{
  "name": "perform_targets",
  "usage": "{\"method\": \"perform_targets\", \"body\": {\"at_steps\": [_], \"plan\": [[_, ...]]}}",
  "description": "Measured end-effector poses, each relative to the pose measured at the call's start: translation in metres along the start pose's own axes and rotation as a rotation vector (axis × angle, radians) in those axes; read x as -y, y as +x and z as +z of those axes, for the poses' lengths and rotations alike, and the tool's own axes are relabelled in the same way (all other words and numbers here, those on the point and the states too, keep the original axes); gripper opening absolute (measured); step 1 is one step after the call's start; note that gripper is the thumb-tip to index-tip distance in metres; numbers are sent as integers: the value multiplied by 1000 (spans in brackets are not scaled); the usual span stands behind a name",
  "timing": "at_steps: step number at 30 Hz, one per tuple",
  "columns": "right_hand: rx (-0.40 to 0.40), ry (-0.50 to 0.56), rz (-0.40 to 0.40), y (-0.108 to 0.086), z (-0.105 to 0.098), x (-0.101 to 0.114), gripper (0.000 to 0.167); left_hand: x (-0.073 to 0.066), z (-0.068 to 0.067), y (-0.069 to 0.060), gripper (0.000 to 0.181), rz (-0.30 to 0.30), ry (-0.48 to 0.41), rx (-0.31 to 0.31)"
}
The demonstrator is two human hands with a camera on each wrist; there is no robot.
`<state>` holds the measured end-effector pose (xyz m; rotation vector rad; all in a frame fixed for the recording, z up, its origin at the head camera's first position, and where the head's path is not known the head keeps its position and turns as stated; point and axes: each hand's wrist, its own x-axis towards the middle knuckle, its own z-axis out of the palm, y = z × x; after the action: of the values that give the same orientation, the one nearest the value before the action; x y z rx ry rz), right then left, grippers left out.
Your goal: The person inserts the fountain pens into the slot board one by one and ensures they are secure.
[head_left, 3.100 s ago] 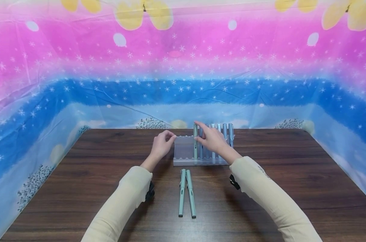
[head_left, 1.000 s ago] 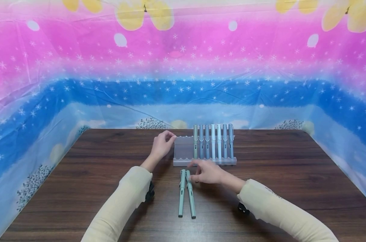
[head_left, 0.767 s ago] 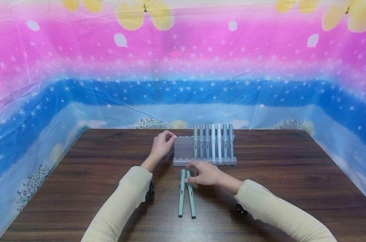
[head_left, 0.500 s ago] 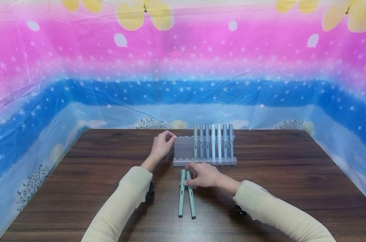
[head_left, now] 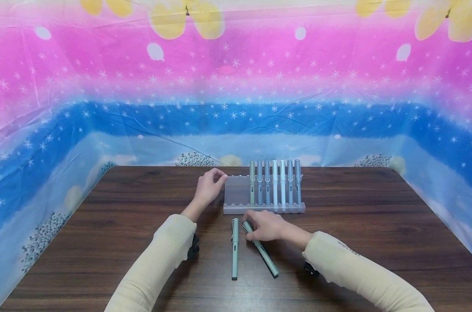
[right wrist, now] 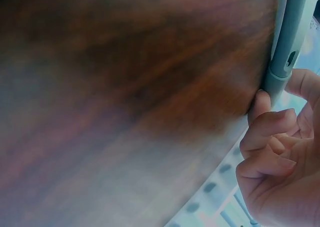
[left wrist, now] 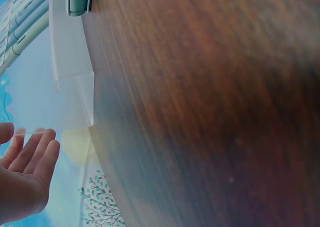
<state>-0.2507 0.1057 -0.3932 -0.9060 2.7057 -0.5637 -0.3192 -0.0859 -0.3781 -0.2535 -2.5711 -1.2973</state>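
Note:
A clear pen rack [head_left: 236, 190] stands toward the back of the table, with several capped pens upright in its right part. My left hand [head_left: 209, 187] pinches the rack's upper left corner between thumb and fingers; its fingers [left wrist: 37, 154] show around the clear edge in the left wrist view. In front of the rack, my right hand [head_left: 265, 226] holds a green pen [head_left: 266, 258] by its cap, thumb on one side and forefinger on the other. That pen slants toward the lower right. Another green pen [head_left: 235, 249] lies just left of it, clip to the left.
The racked pens include a green one [head_left: 252, 184] at the left of the row, pale ones [head_left: 275, 182] in the middle and blue-grey ones [head_left: 298, 182]. A wooden table [head_left: 122, 208] carries everything. Patterned cloth [head_left: 236, 117] surrounds its back and sides.
The right hand has come down from the rack's green pen to the right-hand loose pen and gripped it. That pen's lower end has swung right, away from the other. Left hand unmoved.

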Motion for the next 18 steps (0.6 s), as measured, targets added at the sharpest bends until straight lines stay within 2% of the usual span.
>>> {"method": "perform_targets", "body": {"at_steps": [8, 18], "plan": [[-9, 56, -44, -2, -2, -4, 34, 1, 1, 1, 15, 1, 0, 0], [-3, 205, -111, -2, -11, -13, 37, 0, 0, -1, 15, 13, -2, 3]]}}
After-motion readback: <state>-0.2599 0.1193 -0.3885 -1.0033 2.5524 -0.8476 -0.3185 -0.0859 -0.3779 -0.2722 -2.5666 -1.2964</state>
